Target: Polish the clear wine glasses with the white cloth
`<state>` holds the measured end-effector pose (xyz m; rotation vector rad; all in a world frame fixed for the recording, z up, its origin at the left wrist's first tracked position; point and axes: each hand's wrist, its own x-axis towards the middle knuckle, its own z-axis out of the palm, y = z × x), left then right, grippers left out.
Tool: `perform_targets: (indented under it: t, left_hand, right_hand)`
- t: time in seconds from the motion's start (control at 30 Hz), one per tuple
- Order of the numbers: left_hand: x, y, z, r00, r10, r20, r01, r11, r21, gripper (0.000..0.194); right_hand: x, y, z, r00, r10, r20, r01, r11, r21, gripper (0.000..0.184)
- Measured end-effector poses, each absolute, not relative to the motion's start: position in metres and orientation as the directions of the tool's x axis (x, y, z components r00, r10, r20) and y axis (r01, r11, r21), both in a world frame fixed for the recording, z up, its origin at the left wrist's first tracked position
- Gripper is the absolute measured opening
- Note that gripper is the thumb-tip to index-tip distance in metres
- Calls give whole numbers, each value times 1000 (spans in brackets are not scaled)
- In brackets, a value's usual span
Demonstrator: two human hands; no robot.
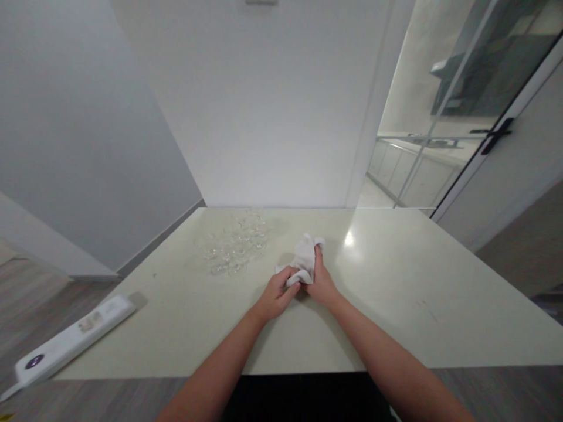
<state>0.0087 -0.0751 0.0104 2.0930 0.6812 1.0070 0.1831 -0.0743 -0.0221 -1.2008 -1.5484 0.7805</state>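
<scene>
A crumpled white cloth (304, 253) is bunched between my two hands, just above the middle of the table. My left hand (278, 293) pinches its lower left part, fingers closed. My right hand (322, 282) grips the right side, with the thumb laid up along the fabric. Whether anything is wrapped inside the cloth, I cannot tell. Left of my hands stand several small clear glasses (237, 243), grouped close together; their outlines are faint and blurred.
The pale, glossy table (396, 281) reaches to a white door (272, 117) at the back. A white power strip (74, 337) lies across its left front edge. On the right is a glass-paned door with a black handle (497, 135).
</scene>
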Motion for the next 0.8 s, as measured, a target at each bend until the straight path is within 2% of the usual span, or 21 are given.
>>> perform_targets:
  t: [0.1,0.2,0.37,0.57,0.67,0.73,0.8]
  left_hand:
    - [10,-74,8,538,710,455,170,-620,766,29]
    - [12,-74,5,474,747,465,203,-607,769,26]
    - [12,-72,1,335,811,479,229,-564,794,22]
    - [10,-71,-3,267,846,462,230,-521,822,21]
    - [11,-70,-4,247,845,474,248,-528,812,19]
    - [12,-69,-4,192,846,497,261,-532,806,18]
    - [12,-66,-4,103,856,506,275,-513,813,17]
  right_hand:
    - [182,-76,-18,17,959,283,382,256,-888,118]
    - [181,-76,-16,30,959,282,382,250,-890,116]
    - [179,-75,-18,39,951,306,365,272,-890,102]
    - [182,-78,-16,-59,928,369,440,356,-825,70]
    - [183,-78,-13,-170,905,391,516,420,-747,36]
    - [183,-78,-11,-185,894,408,549,438,-712,16]
    - [184,-78,-9,-155,897,415,566,425,-706,15]
